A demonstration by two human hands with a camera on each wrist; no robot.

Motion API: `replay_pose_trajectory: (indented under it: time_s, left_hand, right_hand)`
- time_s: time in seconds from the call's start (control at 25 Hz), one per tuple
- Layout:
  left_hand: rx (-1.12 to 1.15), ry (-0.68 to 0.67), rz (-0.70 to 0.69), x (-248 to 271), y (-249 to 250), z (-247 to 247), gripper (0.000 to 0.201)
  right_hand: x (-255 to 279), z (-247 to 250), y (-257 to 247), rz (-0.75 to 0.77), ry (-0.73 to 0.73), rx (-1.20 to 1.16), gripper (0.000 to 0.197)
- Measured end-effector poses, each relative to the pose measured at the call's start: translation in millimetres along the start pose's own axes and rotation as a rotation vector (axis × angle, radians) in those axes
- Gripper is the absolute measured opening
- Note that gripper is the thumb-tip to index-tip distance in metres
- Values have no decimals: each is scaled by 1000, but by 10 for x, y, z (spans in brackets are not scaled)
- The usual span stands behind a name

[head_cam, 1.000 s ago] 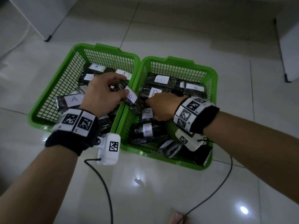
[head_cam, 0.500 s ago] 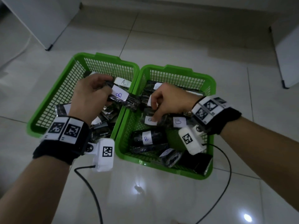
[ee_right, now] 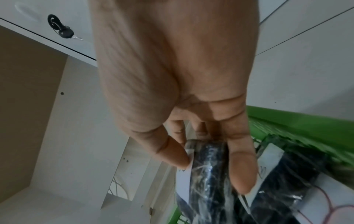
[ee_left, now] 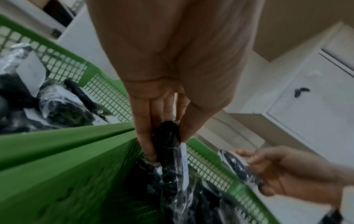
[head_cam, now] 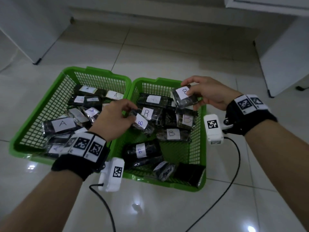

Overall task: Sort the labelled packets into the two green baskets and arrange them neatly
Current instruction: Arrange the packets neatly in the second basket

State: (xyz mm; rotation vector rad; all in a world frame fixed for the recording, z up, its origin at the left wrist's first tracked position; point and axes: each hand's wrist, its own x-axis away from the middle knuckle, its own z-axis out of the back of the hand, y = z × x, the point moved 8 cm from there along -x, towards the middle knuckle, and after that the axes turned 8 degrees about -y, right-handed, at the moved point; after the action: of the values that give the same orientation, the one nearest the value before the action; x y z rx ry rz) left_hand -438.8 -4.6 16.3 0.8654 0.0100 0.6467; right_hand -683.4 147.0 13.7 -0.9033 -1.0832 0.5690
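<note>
Two green baskets stand side by side on the floor. The left basket (head_cam: 41,104) holds several black packets labelled A. The right basket (head_cam: 202,148) holds several labelled B. My left hand (head_cam: 117,118) reaches over the shared rim and pinches the end of a B packet (head_cam: 142,123), seen edge-on as a B packet (ee_left: 170,145) in the left wrist view. My right hand (head_cam: 205,92) holds another B packet (head_cam: 184,96) raised above the right basket's far right corner, thumb on its label; that B packet (ee_right: 206,166) shows in the right wrist view between thumb and fingers.
White cabinets stand at the far left (head_cam: 33,30) and far right (head_cam: 284,61) on the tiled floor. Black cables (head_cam: 230,173) trail from the wrist cameras across the floor near me. A loose packet (head_cam: 163,169) and a dark block (head_cam: 189,173) lie in the right basket's near corner.
My right hand lifted a B packet out of the right basket toward its far right corner. My left hand carried its B packet rightwards over the rim into the right basket.
</note>
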Motion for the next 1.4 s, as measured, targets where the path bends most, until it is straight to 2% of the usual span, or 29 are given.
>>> replay_pose_trajectory:
  time_s: [0.12,0.24,0.36,0.44,0.56,0.72,0.92,1.08,1.2,1.32,1.4]
  left_hand:
    - [-199,-39,-57,53,100,-139,24]
    - [-240,-53,-77,50,123,-177,24]
    - [-175,-12,-56,29,81,-78,25]
    - [-159,-5,-25,11,32,-35,25]
    - [-124,38,12,2,-32,8,22]
    - [-68,166,7,56,-57,69,18]
    - [-60,134,18,50,-89,59,18]
    - [-70,102,29,25,-110,56,19]
    - [-71,107,25,24,-124,52,19]
    - [-59,108,24,29,-127,55,19]
    - [-22,115,26,45,-128,70,18]
  right_hand:
    - [-12,-69,51,-25,-8,46,34]
    - [12,-164,-12,-29,-32,157,22]
    - [-14,-476,-101,50,-127,657,23]
    - [-25,-768,5,28,-207,926,23]
    - [26,-1116,199,15,-273,1233,21]
    - [122,-1411,154,179,-246,1525,32]
    - [75,-1542,170,145,-274,1663,36]
    - [36,-1561,187,89,-312,1656,35]
    - [20,-1542,130,134,-313,1622,35]
    - [44,-1466,60,191,-276,1597,50]
    - [75,-1386,37,162,-270,1535,57]
